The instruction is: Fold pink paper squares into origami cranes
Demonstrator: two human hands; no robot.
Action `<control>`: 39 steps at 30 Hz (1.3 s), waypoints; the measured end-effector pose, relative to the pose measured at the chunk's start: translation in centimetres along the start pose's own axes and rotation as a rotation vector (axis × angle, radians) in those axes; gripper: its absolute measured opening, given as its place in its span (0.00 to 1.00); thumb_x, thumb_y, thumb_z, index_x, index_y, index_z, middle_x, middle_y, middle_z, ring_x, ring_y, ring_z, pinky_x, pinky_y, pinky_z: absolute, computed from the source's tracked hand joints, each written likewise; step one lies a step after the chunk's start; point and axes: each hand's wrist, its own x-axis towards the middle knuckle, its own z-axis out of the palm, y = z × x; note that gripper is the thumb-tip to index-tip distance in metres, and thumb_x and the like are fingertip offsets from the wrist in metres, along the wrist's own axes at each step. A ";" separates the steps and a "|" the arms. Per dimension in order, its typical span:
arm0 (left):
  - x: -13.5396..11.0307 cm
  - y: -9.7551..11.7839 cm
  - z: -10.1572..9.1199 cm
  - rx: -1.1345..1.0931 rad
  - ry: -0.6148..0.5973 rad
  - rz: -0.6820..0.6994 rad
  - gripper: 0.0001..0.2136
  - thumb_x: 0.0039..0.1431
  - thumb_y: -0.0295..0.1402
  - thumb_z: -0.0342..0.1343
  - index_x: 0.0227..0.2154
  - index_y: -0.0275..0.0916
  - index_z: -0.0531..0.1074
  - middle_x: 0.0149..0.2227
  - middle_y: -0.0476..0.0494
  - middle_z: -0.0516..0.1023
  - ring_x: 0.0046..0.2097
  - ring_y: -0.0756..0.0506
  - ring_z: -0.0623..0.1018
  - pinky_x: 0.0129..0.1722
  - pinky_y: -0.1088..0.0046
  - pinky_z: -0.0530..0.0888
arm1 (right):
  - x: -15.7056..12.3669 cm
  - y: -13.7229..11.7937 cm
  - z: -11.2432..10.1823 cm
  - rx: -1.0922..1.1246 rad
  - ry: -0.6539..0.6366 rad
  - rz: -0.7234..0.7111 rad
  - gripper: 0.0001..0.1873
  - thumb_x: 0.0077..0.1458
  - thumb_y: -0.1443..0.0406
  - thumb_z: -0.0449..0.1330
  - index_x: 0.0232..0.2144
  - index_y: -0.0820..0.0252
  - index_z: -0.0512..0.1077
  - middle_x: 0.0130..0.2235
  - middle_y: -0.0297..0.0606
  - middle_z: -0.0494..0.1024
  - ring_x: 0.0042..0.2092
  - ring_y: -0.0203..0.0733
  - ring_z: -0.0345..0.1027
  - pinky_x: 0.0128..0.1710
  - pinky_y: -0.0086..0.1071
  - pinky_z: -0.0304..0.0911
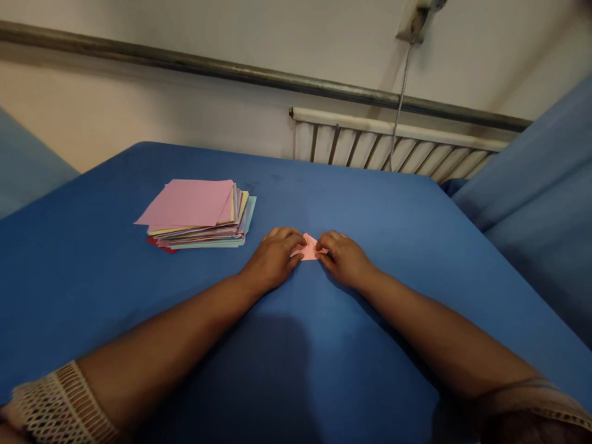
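A small folded piece of pink paper point(309, 249) lies on the blue tabletop, its visible part rising to a point at the far side. My left hand point(276, 256) pinches its left edge between thumb and fingers. On the opposite side, my right hand point(343, 256) has its fingertips and thumb closed on the right corner. Both hands rest low against the table, and their fingers hide the paper's two ends.
To the left stands a stack of coloured paper sheets point(189, 206), pink on top and unevenly piled. The blue table point(383, 216) reaches back towards a wall with a radiator point(361, 139) and a metal pipe point(222, 71). A blue curtain point(546, 185) hangs at the right.
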 end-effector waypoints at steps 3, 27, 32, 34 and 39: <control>-0.2 0.0 0.0 0.063 -0.022 0.115 0.11 0.66 0.30 0.51 0.45 0.44 0.77 0.53 0.44 0.75 0.55 0.41 0.70 0.56 0.59 0.65 | -0.5 -0.6 -0.5 -0.121 -0.075 -0.077 0.14 0.67 0.66 0.49 0.47 0.58 0.74 0.47 0.43 0.77 0.47 0.44 0.69 0.50 0.39 0.61; -2.1 3.1 -3.0 0.280 -0.278 0.180 0.12 0.62 0.32 0.51 0.44 0.36 0.75 0.44 0.36 0.78 0.47 0.39 0.75 0.50 0.59 0.66 | -2.1 -3.2 -2.6 -0.324 -0.287 -0.097 0.23 0.60 0.73 0.49 0.55 0.62 0.71 0.56 0.50 0.74 0.53 0.53 0.69 0.50 0.43 0.63; -1.9 2.7 -2.2 0.293 -0.257 0.142 0.18 0.62 0.34 0.52 0.53 0.37 0.71 0.49 0.36 0.75 0.48 0.38 0.74 0.49 0.59 0.68 | -2.2 -3.1 -2.5 -0.330 -0.268 -0.104 0.24 0.61 0.73 0.48 0.57 0.62 0.69 0.57 0.51 0.73 0.53 0.54 0.69 0.50 0.45 0.64; -1.8 2.6 -2.2 0.298 -0.260 0.136 0.18 0.61 0.35 0.53 0.53 0.37 0.71 0.50 0.35 0.75 0.48 0.38 0.74 0.49 0.59 0.68 | -2.2 -3.1 -2.5 -0.326 -0.251 -0.104 0.24 0.60 0.73 0.49 0.57 0.61 0.68 0.56 0.51 0.73 0.53 0.54 0.69 0.50 0.45 0.64; -1.8 2.6 -3.4 0.321 -0.333 0.136 0.15 0.61 0.33 0.53 0.49 0.37 0.74 0.51 0.35 0.76 0.48 0.36 0.75 0.48 0.57 0.68 | -2.3 -3.2 -3.0 -0.328 -0.304 -0.095 0.22 0.58 0.74 0.49 0.51 0.61 0.73 0.52 0.51 0.75 0.47 0.54 0.71 0.45 0.45 0.65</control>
